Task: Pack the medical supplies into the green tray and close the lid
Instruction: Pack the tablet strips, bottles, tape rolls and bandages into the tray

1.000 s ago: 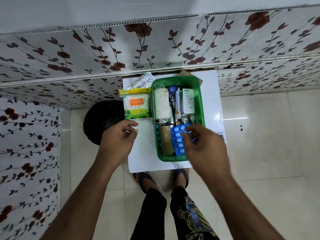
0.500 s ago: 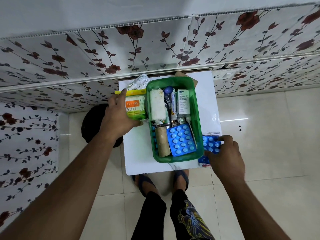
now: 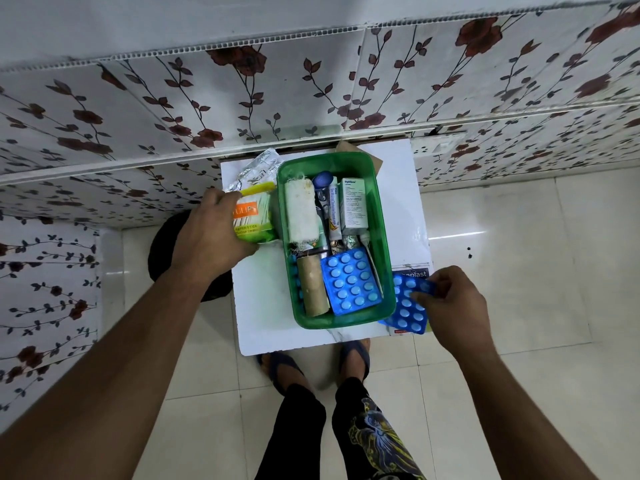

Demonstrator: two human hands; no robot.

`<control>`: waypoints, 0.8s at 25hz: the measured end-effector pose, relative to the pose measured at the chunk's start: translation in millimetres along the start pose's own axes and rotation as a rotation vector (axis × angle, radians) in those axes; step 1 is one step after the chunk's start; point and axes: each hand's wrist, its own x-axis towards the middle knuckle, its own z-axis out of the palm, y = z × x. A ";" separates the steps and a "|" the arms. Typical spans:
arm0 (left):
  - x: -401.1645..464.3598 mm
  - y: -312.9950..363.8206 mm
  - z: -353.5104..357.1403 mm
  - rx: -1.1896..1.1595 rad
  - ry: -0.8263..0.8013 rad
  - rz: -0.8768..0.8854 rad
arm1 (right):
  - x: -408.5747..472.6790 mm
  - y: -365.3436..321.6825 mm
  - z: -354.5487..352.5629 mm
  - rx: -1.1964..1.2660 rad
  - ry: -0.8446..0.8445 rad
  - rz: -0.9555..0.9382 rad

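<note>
The green tray (image 3: 384, 216) stands on a small white table (image 3: 263, 306). Inside lie a white gauze roll (image 3: 300, 211), a brown tape roll (image 3: 311, 289), a blue pill blister (image 3: 351, 280), a white medicine box (image 3: 353, 206) and tubes. My left hand (image 3: 211, 233) grips a green and orange pack of cotton swabs (image 3: 254, 216) just left of the tray. My right hand (image 3: 450, 299) pinches a small blue pill blister (image 3: 427, 287) over another blue blister (image 3: 407, 311) lying right of the tray. No lid is visible.
A crinkled silver foil pack (image 3: 258, 168) lies at the table's back left corner. A printed packet (image 3: 414, 271) lies under the blisters on the right. A dark round object (image 3: 162, 258) sits on the floor left of the table. My feet (image 3: 315, 362) stand at its front edge.
My left hand reached forward and closed on the cotton swab pack. My right hand left the blister in the tray, moved right and picked up a small blister beside the tray.
</note>
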 end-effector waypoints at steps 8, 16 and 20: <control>-47.1 36.3 -71.0 0.029 0.238 0.016 | -10.7 -48.3 -63.8 0.322 0.112 -0.111; 5.0 116.9 -32.4 0.305 0.111 0.299 | -38.6 -114.1 -33.4 0.084 -0.121 -0.258; 8.8 103.9 -11.4 0.303 0.082 0.361 | -40.6 -118.5 3.1 -0.382 -0.061 -0.444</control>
